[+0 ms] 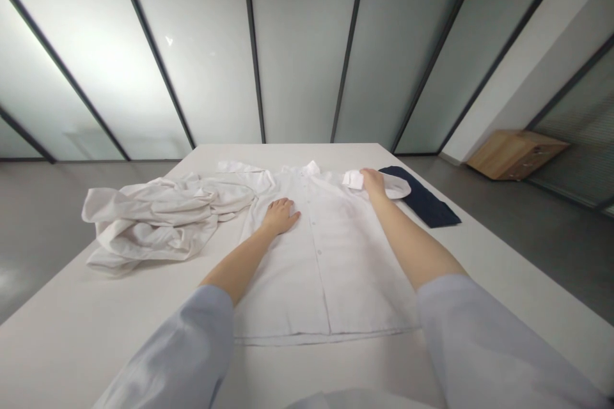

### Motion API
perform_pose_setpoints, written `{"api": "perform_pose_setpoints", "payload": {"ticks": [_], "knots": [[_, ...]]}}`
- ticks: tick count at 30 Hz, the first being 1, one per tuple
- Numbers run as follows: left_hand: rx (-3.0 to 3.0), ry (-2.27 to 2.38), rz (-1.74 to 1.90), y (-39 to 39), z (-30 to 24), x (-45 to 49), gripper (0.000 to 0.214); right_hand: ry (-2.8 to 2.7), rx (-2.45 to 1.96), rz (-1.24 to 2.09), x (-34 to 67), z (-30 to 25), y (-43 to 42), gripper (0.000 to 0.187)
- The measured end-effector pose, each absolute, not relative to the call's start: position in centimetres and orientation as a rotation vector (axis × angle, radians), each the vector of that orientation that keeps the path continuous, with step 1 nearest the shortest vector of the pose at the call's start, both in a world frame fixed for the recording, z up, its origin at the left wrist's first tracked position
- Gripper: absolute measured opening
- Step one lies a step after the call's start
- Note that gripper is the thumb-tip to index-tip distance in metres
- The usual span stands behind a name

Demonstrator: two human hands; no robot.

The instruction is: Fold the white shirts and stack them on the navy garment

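Observation:
A white button-up shirt (355, 262) lies front side up on the table, its collar at the far end and its hem towards me. My left hand (279, 216) rests flat on the shirt's left front, beside the button line, fingers spread. At the upper right, my right hand (372, 181) is closed on the shirt's sleeve, which is doubled back with its cuff (353, 179) pointing inward. The fingertips of that hand are partly hidden. The other sleeve (240, 168) stretches out to the far left.
A rumpled heap of white cloth (158, 217) lies left of the shirt. Folded dark navy cloth (425, 201) sits near the right edge of the white table (484, 287). Beyond are frosted glass panels (302, 45) and a wooden cabinet (503, 153) on the floor.

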State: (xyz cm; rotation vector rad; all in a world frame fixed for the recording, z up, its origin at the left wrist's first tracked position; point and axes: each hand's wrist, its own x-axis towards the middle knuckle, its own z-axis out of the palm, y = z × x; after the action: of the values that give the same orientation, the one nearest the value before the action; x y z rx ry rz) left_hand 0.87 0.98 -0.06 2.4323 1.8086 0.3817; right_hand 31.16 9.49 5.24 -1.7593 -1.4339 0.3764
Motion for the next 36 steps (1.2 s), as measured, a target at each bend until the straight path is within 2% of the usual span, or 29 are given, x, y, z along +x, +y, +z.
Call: {"api": "perform_pose_setpoints", "payload": {"ticks": [1,4,7,9,12,14,16,23,26,31,33,36], "knots": [[2.415,1.807,0.408,1.0,0.0,0.9,0.049,-1.428,-1.699,0.4,30.3,5.8,9.1,0.041],[2.337,1.771,0.574,1.2,-0.1,0.8,0.049,-1.499,-1.309,0.831,27.1,6.6,6.8,0.049],[2.177,1.682,0.796,1.4,-0.1,0.3,0.05,-1.827,-1.061,1.157,24.6,5.7,3.1,0.045],[2.032,1.621,0.885,1.5,-0.1,-0.1,0.052,-2.052,-1.048,1.108,23.8,4.3,0.5,0.033],[1.978,1.47,0.893,1.4,0.0,-0.5,0.039,-2.285,-1.174,0.701,23.7,2.0,-2.2,0.019],[2.016,1.339,0.893,1.4,0.0,-0.7,0.032,-2.303,-1.226,0.452,24.1,0.9,-2.8,0.017],[2.011,1.261,0.943,1.3,0.1,-0.7,0.03,-2.204,-1.261,0.338,24.6,0.3,-2.8,0.019],[1.483,1.291,1.267,1.6,0.5,-1.2,0.028,-1.62,-1.313,0.405,26.7,-0.1,-0.9,0.023],[1.201,1.136,1.318,1.4,1.4,-1.9,0.039,-1.491,-1.323,0.452,27.4,-0.3,-0.4,0.023],[0.973,1.012,1.087,-0.7,3.7,-5.1,0.081,-1.453,-1.311,0.471,27.5,-0.6,-0.1,0.023],[0.986,0.984,0.922,-1.9,4.5,-6.9,0.084,-1.462,-1.317,0.472,27.3,-0.6,-0.1,0.022],[1.02,0.907,0.696,-3.2,5.3,-9.0,0.076,-1.494,-1.336,0.464,27.1,-0.6,-0.2,0.022]]}}
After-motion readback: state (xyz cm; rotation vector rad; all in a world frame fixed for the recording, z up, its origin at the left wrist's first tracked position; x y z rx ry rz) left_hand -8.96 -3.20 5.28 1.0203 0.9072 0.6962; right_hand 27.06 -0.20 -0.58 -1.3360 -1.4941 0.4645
